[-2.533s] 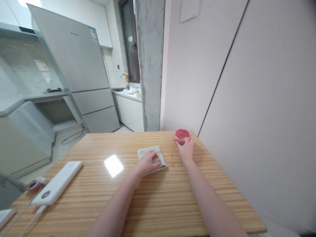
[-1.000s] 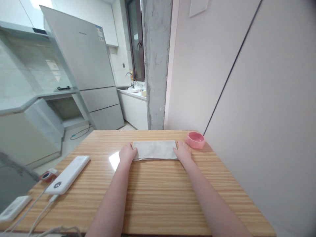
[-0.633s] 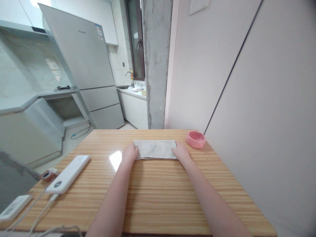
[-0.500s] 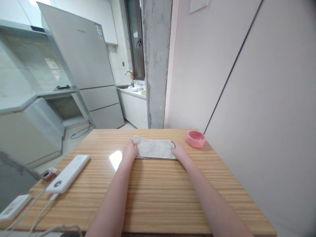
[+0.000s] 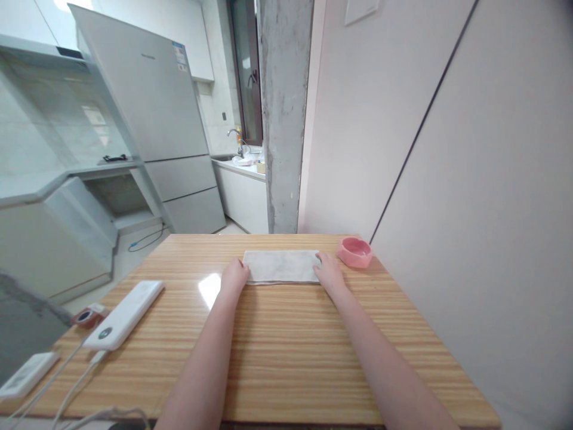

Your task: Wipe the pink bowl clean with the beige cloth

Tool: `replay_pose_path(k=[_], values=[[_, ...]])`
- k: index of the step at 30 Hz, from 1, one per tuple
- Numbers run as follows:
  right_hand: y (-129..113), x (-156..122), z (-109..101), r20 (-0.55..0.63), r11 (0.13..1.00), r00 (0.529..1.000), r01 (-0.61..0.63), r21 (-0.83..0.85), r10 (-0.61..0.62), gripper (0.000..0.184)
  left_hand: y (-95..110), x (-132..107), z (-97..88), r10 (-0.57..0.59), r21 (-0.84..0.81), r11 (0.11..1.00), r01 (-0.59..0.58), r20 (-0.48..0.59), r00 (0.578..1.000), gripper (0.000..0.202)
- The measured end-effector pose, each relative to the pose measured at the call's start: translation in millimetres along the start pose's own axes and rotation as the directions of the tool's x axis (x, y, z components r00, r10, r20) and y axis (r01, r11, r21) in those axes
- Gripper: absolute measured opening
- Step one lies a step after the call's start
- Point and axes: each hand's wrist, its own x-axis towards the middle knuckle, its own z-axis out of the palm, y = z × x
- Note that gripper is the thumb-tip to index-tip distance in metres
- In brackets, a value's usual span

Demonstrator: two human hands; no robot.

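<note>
A pale beige cloth (image 5: pixel 281 266) lies folded into a long flat strip on the wooden table (image 5: pixel 286 346), near its far edge. My left hand (image 5: pixel 233 279) holds the cloth's left end, fingers curled on its corner. My right hand (image 5: pixel 329 275) holds the right end in the same way. A small pink bowl (image 5: pixel 354 252) stands just right of my right hand, apart from it, by the far right corner of the table.
A white power bank (image 5: pixel 124 315) with cables lies at the left of the table beside a small red round thing (image 5: pixel 85 315) and a white device (image 5: pixel 24 375). A wall runs close along the right. A fridge (image 5: pixel 150 125) and kitchen counter stand beyond.
Earlier my right hand held the pink bowl and my left pressed the folded cloth. The bowl now stands on the table, the cloth is opened into a long strip, both hands at its ends.
</note>
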Motion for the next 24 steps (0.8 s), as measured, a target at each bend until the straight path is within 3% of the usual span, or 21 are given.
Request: replay_pose_path(k=[2,5,10,14,18,24], values=[[-1,0,-2,-0.017,1.000,1.000,0.007,-0.029,-0.007,0.031,-1,1,0.2,0.002,0.012,1.000,-0.003,0.012,1.000,0.023],[-1,2,-3,0.036,0.998,0.999,0.038,0.058,-0.040,0.034,-2,0,-0.4,-0.008,0.022,1.000,0.009,-0.016,1.000,0.040],[2,6,4,0.053,0.990,0.999,-0.010,0.142,0.003,0.038,2,-5,-4.3,0.028,0.087,0.996,-0.033,0.057,0.998,0.023],[6,7,6,0.017,0.984,0.999,-0.035,0.172,0.033,0.039,6,-7,-5.5,0.056,0.070,0.996,-0.056,0.010,0.998,0.025],[8,8,7,0.005,0.978,0.999,-0.041,0.205,0.041,0.038,4,-7,-4.0,0.090,0.067,0.994,-0.092,0.032,0.995,0.019],[7,8,7,0.023,0.985,0.999,-0.041,0.168,0.038,0.033,4,-5,-5.2,0.105,0.013,0.994,-0.104,-0.060,0.993,0.020]])
